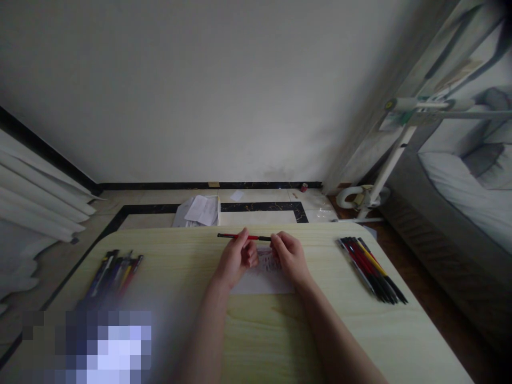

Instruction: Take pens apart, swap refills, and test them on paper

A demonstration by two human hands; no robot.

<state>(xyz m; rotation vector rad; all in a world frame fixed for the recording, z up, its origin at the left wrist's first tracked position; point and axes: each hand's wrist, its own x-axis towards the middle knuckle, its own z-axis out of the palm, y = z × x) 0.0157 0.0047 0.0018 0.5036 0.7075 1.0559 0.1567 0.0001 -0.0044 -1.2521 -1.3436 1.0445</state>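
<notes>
A red and black pen [245,237] lies level between both hands near the far edge of a pale wooden table [256,330]. My left hand [237,258] pinches the pen near its middle with curled fingers. My right hand [288,255] grips the pen's black right end, fingers closed. Under both hands lies a white sheet of paper [264,280] with scribbles on it.
A bundle of pens [114,272] lies at the table's left side, and another row of red, black and yellow pens [372,269] lies at the right. Beyond the table are loose papers [200,210] on the floor, a white stand [370,197] and a bed [464,197].
</notes>
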